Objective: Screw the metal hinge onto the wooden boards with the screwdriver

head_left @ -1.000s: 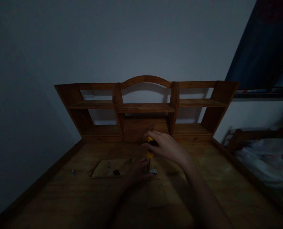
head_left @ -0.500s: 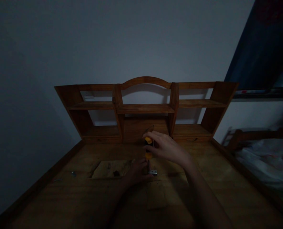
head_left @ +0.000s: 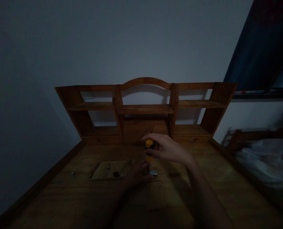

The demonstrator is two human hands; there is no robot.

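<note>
My right hand has its fingers round the yellow and black handle of a screwdriver, held upright with the shaft pointing down. At the shaft's lower end lies a small silver metal bracket with holes. My left hand is low on the desk top, its fingers curled around the tip of the screwdriver and against the bracket. Whatever the left fingertips pinch there is dim and partly hidden, so the screw or part under the tip cannot be made out.
A wooden desk spreads under my hands, with a worn rectangular patch left of them. A small metal piece and a thin rod-like item lie further left. Behind stands a wooden shelf unit. White plastic bags are at the right.
My right hand's fingers have shifted and loosened slightly around the screwdriver handle, which stays upright. The left hand and the bracket keep almost the same place.
</note>
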